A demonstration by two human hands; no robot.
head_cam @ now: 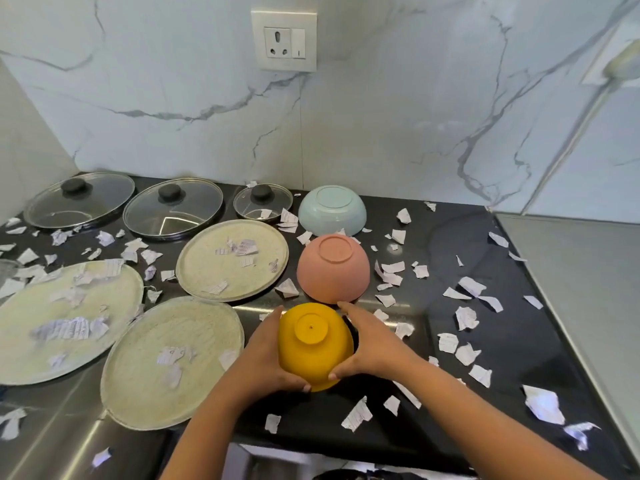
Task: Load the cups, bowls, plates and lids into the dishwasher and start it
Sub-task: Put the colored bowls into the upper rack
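The yellow bowl (316,344), upside down at the near part of the black counter (450,237), is grasped from both sides. The left hand (266,355) is curled round its left wall and the right hand (374,348) round its right, with the thumbs at the near rim. Just behind it a pink bowl (332,270) is set, also inverted, and behind that a blue bowl (332,210). Three plates (232,259) are spread to the left, and three glass lids (173,209) are lined up along the wall (381,116). Torn paper scraps (465,318) are scattered over counter and plates.
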